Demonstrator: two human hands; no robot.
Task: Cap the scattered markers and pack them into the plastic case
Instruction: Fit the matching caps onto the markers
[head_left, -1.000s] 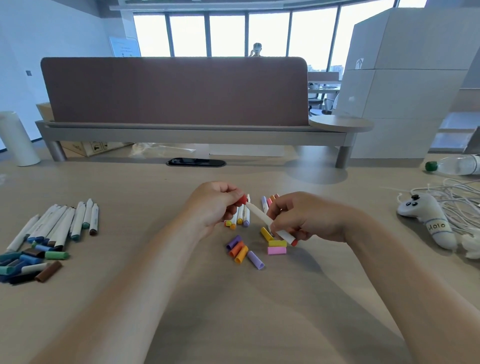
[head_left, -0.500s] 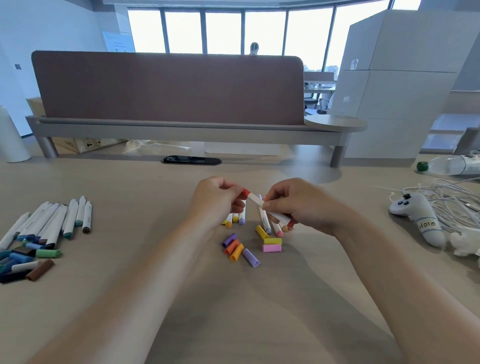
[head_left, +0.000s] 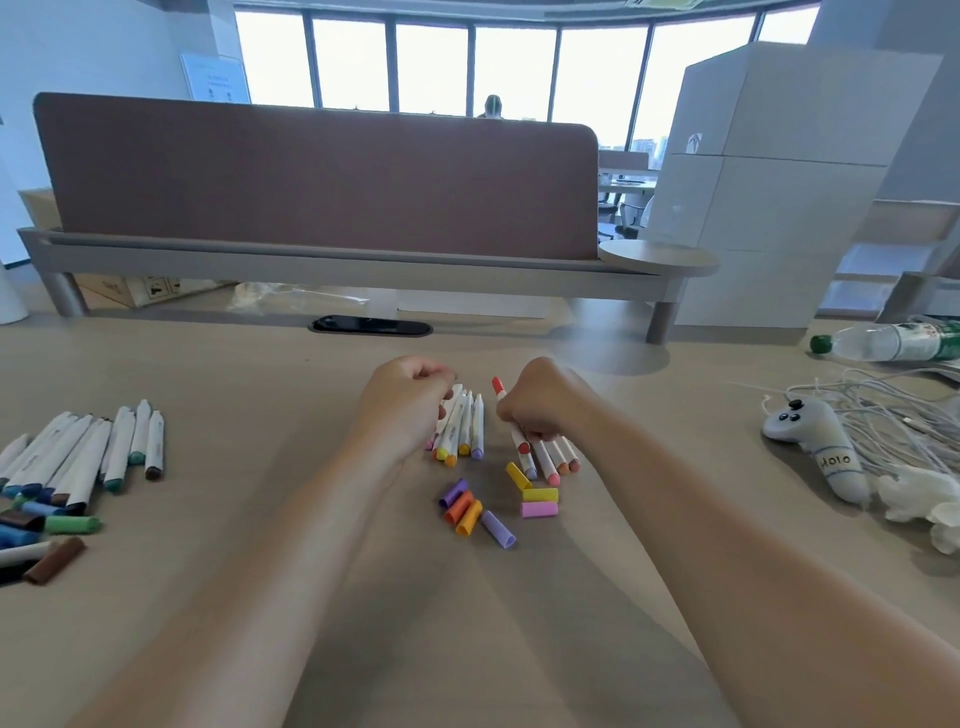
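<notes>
Marker (head_left: 498, 388), red one, gripped in right hand (head_left: 540, 405), cap end poking out at 12 o'clock. Left hand (head_left: 402, 408) curled over uncapped markers (head_left: 467, 426), can't tell if holding anything. Loose caps (head_left: 470, 512) at 6 o'clock on tabletop (head_left: 234, 389). Tip imo: match cap colour first, push straight till seated; case not in view

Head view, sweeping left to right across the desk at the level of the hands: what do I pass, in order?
Pile of blue, green and brown markers → left hand → right hand, gripping a red-capped marker → white game controller. The loose caps and the bottle overlap others, so they are left out.
</notes>
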